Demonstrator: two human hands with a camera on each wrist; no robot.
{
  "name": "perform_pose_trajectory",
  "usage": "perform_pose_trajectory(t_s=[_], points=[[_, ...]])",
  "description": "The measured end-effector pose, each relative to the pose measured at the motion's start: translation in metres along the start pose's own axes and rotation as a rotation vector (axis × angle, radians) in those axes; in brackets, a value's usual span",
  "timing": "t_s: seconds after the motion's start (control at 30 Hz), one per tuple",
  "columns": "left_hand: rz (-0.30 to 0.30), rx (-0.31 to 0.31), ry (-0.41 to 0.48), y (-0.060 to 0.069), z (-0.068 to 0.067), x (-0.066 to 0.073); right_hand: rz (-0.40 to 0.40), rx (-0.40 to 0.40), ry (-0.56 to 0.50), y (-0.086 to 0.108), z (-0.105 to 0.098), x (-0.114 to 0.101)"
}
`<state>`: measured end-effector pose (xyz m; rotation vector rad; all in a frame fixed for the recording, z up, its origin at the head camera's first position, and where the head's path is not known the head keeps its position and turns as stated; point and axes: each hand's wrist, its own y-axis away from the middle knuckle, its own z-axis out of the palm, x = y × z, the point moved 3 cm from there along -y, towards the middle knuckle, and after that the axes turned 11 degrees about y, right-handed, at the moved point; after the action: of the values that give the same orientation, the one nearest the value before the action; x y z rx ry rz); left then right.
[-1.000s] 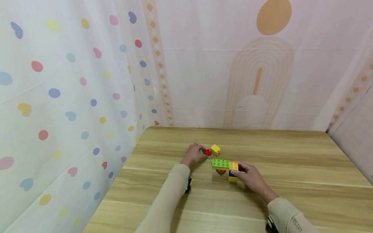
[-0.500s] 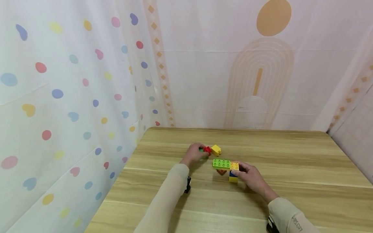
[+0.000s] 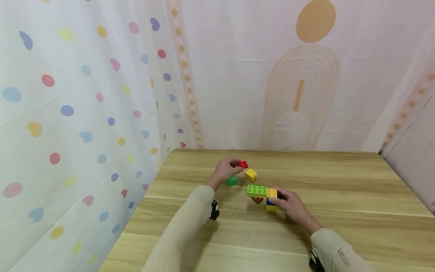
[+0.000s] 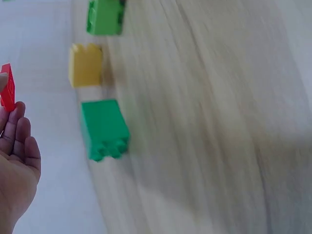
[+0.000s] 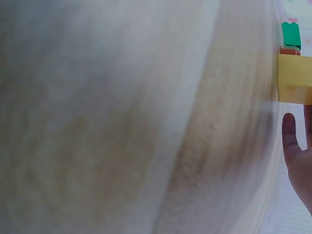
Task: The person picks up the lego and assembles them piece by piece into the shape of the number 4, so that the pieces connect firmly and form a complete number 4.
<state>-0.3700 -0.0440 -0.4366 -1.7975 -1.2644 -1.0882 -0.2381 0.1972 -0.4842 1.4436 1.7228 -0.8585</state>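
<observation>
My left hand [image 3: 227,169] pinches a small red brick [image 3: 243,164] above the table's far part; the left wrist view shows the red brick [image 4: 8,88] between thumb and fingers. Below that hand lies a green brick [image 3: 232,180], with a yellow brick [image 3: 251,174] to its right. My right hand [image 3: 293,206] grips the right end of a built piece: a long light green brick [image 3: 256,190] beside an orange-yellow one [image 3: 272,192], over blue and yellow bricks [image 3: 270,207]. A brown brick [image 3: 257,200] shows partly beneath the light green one.
The wooden table [image 3: 326,177] spreads around the bricks. A patterned curtain [image 3: 231,94] hangs behind its far edge, and a dotted one [image 3: 85,158] along its left side.
My left hand has lifted the red brick and moved it away from me, uncovering the green brick on the table. My right hand stays nearly in place on the built piece.
</observation>
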Motion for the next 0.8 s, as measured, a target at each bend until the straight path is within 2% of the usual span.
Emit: perform_pose_trajectory(t_s=[0.17,0.43,0.8], points=[[0.023,-0.049,0.038,0.004,0.008,0.017,0.009,-0.008,-0.006,0.000,0.001,0.000],[0.096,-0.132,0.022,0.018,0.025,0.044,0.014,-0.007,-0.013,0.000,0.002,0.001],[0.185,-0.250,0.022,0.039,0.042,0.058,-0.002,-0.009,-0.019,-0.001,0.005,-0.002]])
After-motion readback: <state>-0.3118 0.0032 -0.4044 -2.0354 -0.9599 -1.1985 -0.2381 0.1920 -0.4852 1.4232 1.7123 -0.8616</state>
